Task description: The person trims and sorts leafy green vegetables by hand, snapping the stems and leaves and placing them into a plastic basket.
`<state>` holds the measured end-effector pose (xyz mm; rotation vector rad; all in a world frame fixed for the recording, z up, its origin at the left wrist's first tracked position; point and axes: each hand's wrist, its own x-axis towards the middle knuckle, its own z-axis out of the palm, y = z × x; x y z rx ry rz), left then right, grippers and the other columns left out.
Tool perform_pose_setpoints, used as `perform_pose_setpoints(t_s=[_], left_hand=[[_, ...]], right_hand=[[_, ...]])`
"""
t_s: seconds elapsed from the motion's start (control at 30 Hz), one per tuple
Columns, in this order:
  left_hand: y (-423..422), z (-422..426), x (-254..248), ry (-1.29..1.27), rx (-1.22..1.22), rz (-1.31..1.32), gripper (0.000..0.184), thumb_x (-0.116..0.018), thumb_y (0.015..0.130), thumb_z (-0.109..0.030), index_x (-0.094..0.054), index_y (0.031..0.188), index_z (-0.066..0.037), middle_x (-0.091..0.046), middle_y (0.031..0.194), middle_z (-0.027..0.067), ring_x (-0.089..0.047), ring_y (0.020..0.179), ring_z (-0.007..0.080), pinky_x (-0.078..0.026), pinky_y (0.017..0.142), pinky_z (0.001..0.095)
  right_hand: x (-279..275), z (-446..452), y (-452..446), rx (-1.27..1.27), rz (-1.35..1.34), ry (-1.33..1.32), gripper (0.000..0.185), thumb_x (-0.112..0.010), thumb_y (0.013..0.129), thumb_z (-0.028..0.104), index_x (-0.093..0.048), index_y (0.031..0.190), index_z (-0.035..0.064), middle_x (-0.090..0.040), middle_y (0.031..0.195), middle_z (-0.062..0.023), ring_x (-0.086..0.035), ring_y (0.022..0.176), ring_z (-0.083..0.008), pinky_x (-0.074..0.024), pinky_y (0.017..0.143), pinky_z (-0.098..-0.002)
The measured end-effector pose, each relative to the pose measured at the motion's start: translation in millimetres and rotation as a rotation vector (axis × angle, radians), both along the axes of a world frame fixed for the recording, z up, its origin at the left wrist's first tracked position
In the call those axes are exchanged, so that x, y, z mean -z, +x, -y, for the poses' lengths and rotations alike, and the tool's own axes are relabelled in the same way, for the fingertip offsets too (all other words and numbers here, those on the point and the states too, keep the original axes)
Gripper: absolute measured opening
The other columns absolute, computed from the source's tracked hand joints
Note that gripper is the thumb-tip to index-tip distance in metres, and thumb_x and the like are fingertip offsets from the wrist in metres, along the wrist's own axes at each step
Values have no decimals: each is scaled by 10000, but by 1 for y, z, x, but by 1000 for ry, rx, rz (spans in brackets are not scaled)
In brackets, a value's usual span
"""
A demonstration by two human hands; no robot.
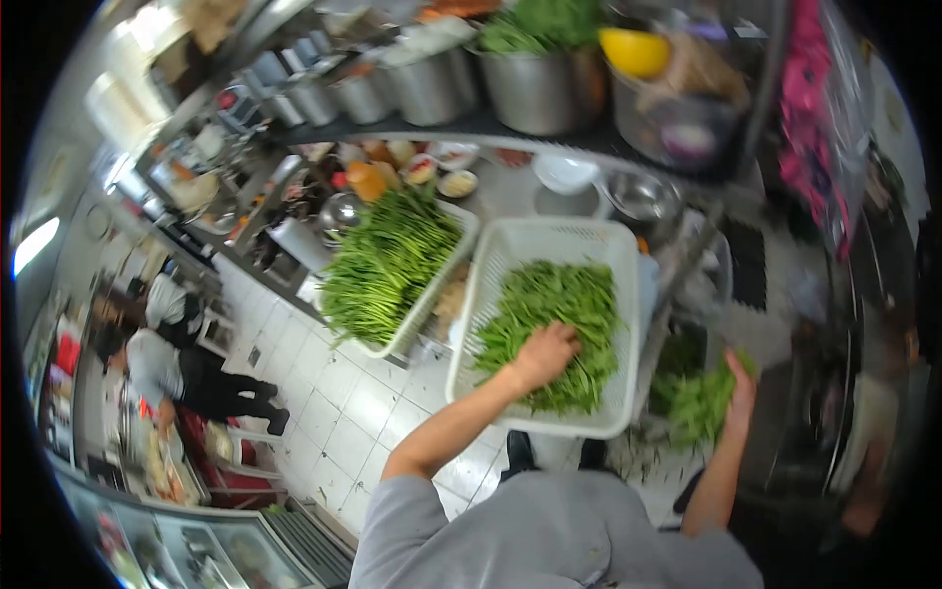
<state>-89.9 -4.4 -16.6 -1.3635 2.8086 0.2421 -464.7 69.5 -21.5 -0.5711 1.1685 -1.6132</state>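
Note:
My left hand (548, 355) is over a white perforated basket (628, 294), its fingers curled into the cut leafy greens (579, 290) inside. Off to the right, my right hand (742, 395) holds a loose bunch of leafy greens (703, 410) against its fingers and palm, above a dark container that is partly hidden. Left of the basket, a second white basket (463, 228) is tilted and heaped with long green stalks (388, 265).
Metal pots (535, 90) line a shelf across the top. Below it are a white bowl (566, 173), a steel bowl (643, 194) and orange bottles (365, 181). A pink bag (807, 108) hangs at right. Two people stand at far left beside a counter; floor tiles (368, 401) show between.

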Motion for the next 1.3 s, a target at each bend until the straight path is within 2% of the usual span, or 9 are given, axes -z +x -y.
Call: perform_pose_setpoints(t_s=[0.13, 0.23, 0.33, 0.47, 0.57, 0.7, 0.83, 0.97, 1.3], left_hand=[[7, -2, -42, 116, -25, -327, 223, -668, 840, -134, -685, 1059, -99, -580, 1239, 85, -525, 1176, 289, -436, 994, 443], [23, 4, -61, 40, -92, -692, 198, -726, 843, -160, -687, 1004, -51, -670, 1072, 94, -631, 1029, 246, -512, 894, 354], [40, -18, -113, 125, -516, -947, 217, -711, 882, -163, -687, 1049, -26, -704, 977, 65, -655, 910, 159, -517, 820, 296], [51, -37, -110, 193, -634, -1478, 227, -681, 914, -125, -654, 1076, 31, -697, 899, 62, -663, 793, 108, -530, 735, 234], [40, -52, -115, 121, -661, -1465, 232, -674, 918, -123, -649, 1093, 28, -693, 892, 59, -668, 779, 108, -533, 713, 241], [14, -72, -107, -71, -768, -1078, 194, -675, 908, -104, -661, 1076, -7, -696, 888, 88, -667, 773, 129, -526, 676, 256], [-16, -93, -72, -135, -580, -691, 232, -709, 860, -136, -697, 1071, -42, -695, 985, 152, -680, 838, 270, -543, 741, 358], [-44, -117, -81, 126, -629, -729, 216, -705, 850, -95, -674, 1048, -15, -715, 969, 140, -702, 853, 279, -551, 778, 351], [-38, -124, -66, 302, -725, -1344, 373, -701, 898, -110, -583, 1239, -13, -645, 1099, 53, -626, 1006, 135, -528, 882, 294]], right_hand=[[28, -30, -39, 131, -128, 283, 445, -657, 905, 191, -576, 1289, -19, -579, 1318, -124, -573, 1171, -245, -439, 986, -357], [20, -30, -37, 278, -162, 310, 317, -704, 859, 158, -663, 1120, -17, -656, 1111, -117, -630, 983, -210, -468, 871, -325], [12, -17, -42, -79, 49, 12, 193, -706, 851, 131, -669, 990, 3, -656, 938, -83, -615, 862, -179, -443, 803, -307], [-25, 10, -8, -220, -166, -96, 115, -687, 870, 115, -623, 908, 27, -579, 799, -23, -543, 742, -134, -406, 702, -291], [-38, 24, 9, -375, -261, -154, 104, -689, 854, 93, -653, 879, -1, -636, 801, -63, -596, 752, -127, -434, 699, -275], [-84, 23, 65, -553, -439, -270, 145, -703, 850, 120, -707, 956, 21, -699, 825, -85, -652, 712, -158, -498, 665, -276], [-100, 9, 131, -650, -892, -684, 239, -756, 816, 198, -729, 1022, 79, -732, 965, -131, -711, 791, -251, -552, 689, -363], [-75, 13, 160, -785, -1154, -593, 304, -766, 800, 199, -711, 1039, 18, -710, 931, -189, -695, 841, -341, -543, 721, -383], [-68, 19, 163, -722, -903, -584, 247, -766, 783, 158, -701, 966, 6, -697, 852, -193, -684, 776, -358, -523, 671, -393]])
